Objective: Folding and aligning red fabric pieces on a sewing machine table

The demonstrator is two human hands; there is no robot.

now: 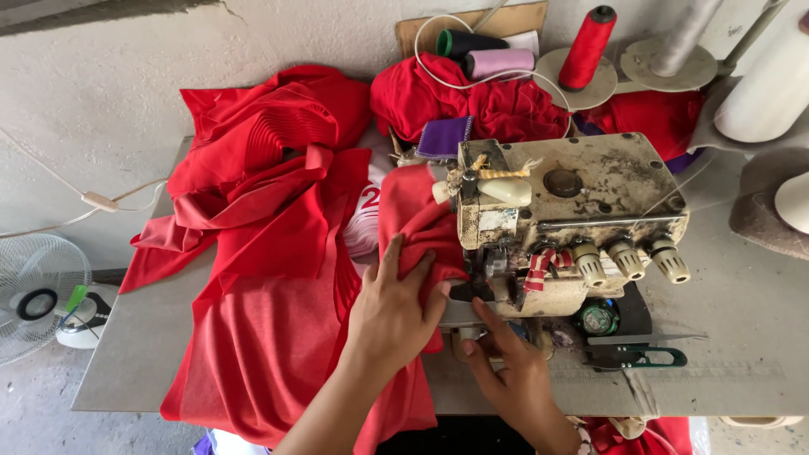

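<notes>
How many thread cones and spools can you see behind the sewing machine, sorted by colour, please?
Red: 1
Dark green: 1
Pink: 1
Grey: 1
White: 2
Total: 6, all behind or beside the sewing machine.
</notes>
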